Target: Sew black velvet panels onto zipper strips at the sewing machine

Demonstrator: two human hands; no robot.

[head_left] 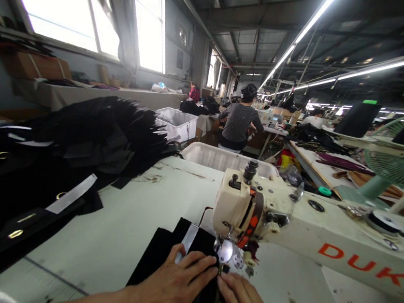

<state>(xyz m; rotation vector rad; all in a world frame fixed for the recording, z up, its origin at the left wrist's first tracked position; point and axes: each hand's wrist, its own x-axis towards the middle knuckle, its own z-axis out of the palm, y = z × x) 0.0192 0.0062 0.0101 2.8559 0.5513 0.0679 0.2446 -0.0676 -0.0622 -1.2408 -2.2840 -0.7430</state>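
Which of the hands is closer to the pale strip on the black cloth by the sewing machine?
Left. The left hand is at the near end of the pale strip; the right hand is farther off, to the strip's right.

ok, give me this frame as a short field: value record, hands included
left hand: on black fabric panel bearing flat pale strip
right hand: at the panel's right side, beside left hand
station: orange-lettered cream sewing machine
left side: heaped black fabric pieces on pale green table
beyond table: white plastic bin
background: seated dark-topped person
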